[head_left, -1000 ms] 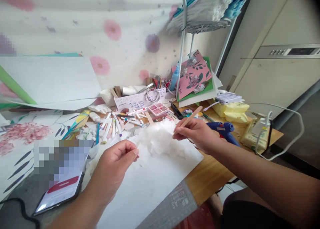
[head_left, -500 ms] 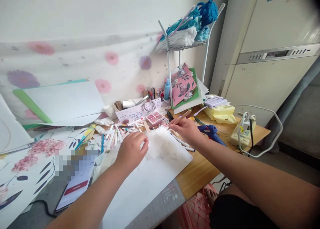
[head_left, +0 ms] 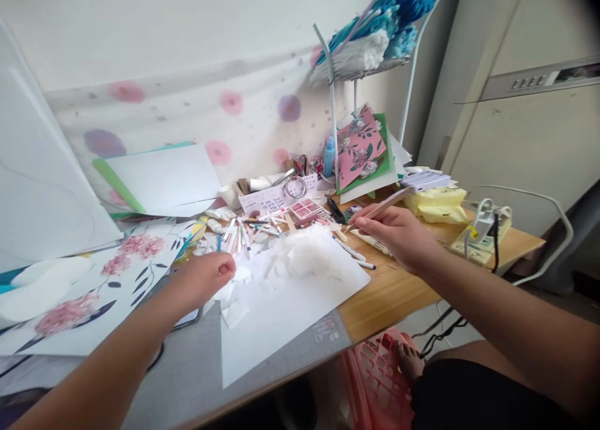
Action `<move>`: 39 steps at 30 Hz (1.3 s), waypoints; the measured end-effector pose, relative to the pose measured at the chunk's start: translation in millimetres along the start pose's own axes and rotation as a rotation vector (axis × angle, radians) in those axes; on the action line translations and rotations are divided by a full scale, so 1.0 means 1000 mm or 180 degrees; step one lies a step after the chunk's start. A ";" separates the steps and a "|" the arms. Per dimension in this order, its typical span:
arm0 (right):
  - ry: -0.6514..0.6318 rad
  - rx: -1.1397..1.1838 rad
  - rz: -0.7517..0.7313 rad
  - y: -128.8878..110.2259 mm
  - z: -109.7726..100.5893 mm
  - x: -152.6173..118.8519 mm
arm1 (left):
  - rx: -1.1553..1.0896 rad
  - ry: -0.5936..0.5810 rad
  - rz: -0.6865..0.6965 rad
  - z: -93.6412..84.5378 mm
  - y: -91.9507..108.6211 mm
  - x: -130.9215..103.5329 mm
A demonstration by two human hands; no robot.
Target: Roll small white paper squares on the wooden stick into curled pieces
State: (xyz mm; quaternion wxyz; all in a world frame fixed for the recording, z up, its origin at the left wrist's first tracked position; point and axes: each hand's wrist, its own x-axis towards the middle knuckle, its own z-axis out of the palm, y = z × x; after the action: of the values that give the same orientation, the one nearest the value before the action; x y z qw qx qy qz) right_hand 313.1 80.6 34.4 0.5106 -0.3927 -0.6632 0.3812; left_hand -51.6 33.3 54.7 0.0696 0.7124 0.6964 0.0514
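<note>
My right hand is closed around a slim pinkish-tan tool that tapers to a point, its tip angled down and left over the table. On the left, my left hand is closed with its fingers curled under. What it holds, if anything, is hidden. Between the hands lies a white paper sheet with a fluffy whitish heap on its far part. Small white scraps lie at the sheet's left side, close to my left hand.
Scattered marker pens and a pink palette lie behind the sheet. A wire rack bears blue and white fuzzy stems. At right are a yellow pack and a power strip. A flower picture lies at left.
My left hand has moved left, away from the heap, and its fingers have curled in. My right hand has drawn back to the right with the tool. The view has shifted.
</note>
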 end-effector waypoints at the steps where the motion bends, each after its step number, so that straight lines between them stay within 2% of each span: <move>1: -0.0034 -0.0007 -0.0014 -0.004 -0.001 -0.003 | 0.0059 -0.0200 -0.0027 0.004 -0.004 -0.010; 4: -0.0197 -0.0126 -0.0081 -0.015 -0.003 -0.013 | 0.0183 -0.0621 0.0040 0.022 -0.008 -0.033; 8: -0.0444 -0.0355 -0.0131 -0.026 -0.001 -0.024 | 0.0094 -0.0568 0.0049 0.046 -0.003 -0.043; 12: -0.0607 -0.0449 -0.0265 -0.033 0.010 -0.033 | -0.0335 -0.0575 -0.0048 0.051 0.003 -0.041; 16: -0.0734 -0.0331 -0.0418 -0.036 0.027 -0.036 | -0.1184 -0.0670 -0.0062 0.041 0.017 -0.043; 20: -0.1109 -0.0030 -0.0489 -0.033 0.045 -0.031 | -0.2486 -0.0870 0.0071 0.034 0.045 -0.042; 24: -0.1451 0.0327 -0.0459 -0.027 0.058 -0.022 | -0.3830 -0.1123 0.0038 0.040 0.078 -0.032; 28: -0.1597 0.0655 -0.0361 -0.018 0.064 -0.015 | -0.4681 -0.1279 -0.0264 0.050 0.098 -0.021; 32: -0.1720 0.0959 -0.0143 -0.009 0.068 -0.013 | -0.5328 -0.1569 -0.0462 0.057 0.098 -0.018; 36: -0.1888 0.1383 0.0211 -0.005 0.073 -0.011 | -0.5951 -0.2037 -0.0362 0.062 0.090 -0.019; 39: -0.1892 0.1425 0.0283 -0.004 0.075 -0.008 | -0.6134 -0.2138 -0.0271 0.066 0.086 -0.018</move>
State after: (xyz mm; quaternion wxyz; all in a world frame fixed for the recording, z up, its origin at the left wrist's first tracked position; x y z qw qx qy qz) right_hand 240.9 64.5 20.8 0.3520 -0.1719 -0.6650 0.6359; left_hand 44.0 12.2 5.1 0.8067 0.3057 0.3281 0.3849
